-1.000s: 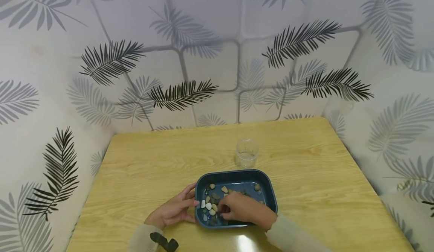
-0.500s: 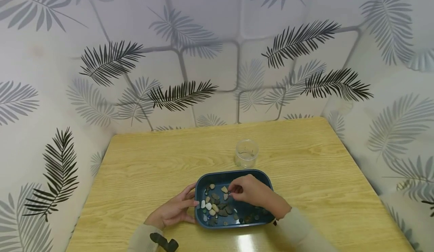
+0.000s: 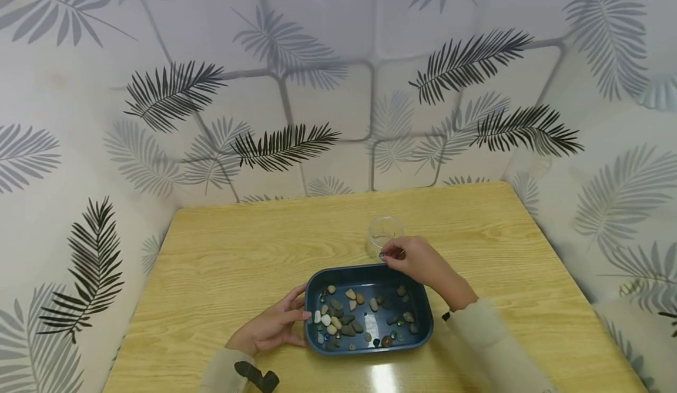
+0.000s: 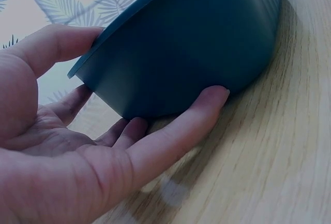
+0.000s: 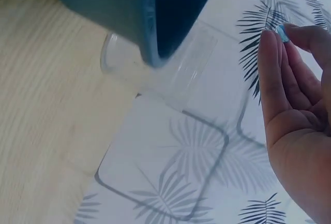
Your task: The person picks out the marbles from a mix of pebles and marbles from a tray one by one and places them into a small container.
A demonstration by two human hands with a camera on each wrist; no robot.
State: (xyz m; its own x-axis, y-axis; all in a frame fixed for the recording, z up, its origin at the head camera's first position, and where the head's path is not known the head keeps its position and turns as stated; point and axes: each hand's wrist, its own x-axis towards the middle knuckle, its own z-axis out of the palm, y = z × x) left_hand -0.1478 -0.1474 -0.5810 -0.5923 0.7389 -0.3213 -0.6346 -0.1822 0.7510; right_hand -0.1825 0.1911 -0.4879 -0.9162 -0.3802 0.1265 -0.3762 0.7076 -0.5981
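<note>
A dark blue plastic tub [image 3: 344,271] sits on the table with pebbles [image 3: 325,321] and glass pieces scattered over its floor. At its left end my left hand [image 3: 272,325] grips it, one fingertip over the rim and the others against the outer wall, as the left wrist view shows. My right hand [image 3: 420,259] is above the tub's far rim, pinching a small shiny blue glass pebble [image 5: 282,33] between thumb and fingertips. Just behind it stands a clear round cup [image 3: 385,228], partly covered by the right fingers in the head view.
Under everything is a wood-grain table [image 3: 254,246]. A wall [image 3: 328,99] printed with grey and black leaves rises at its back and sides. White, tan, grey and dark stones crowd the tub's left half; others lie along its right side.
The right hand has moved from among the stones, up and over the far rim to the cup, carrying the blue glass pebble. The left hand and tub have stayed in place.
</note>
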